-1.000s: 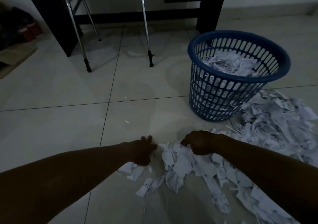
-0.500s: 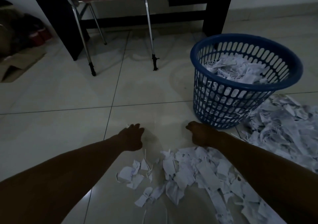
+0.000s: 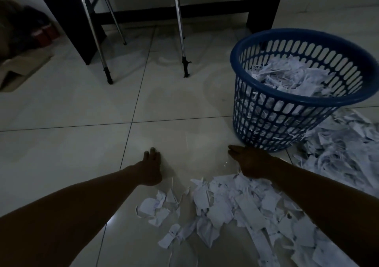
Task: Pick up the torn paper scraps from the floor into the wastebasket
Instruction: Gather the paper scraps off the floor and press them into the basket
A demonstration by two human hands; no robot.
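**Both hands flat on the tiles beside the paper pile**

Left hand (image 3: 150,169) rests on the tiled floor (image 3: 61,107), fingers straight, holding nothing. Right hand (image 3: 249,162) lies open too, palm down, touching the far edge of the torn paper scraps (image 3: 221,207). Just beyond it stands the blue wastebasket (image 3: 266,127), upright and already heaped with scraps; more paper lies to its right. Chrome chair legs (image 3: 180,31) stand behind.
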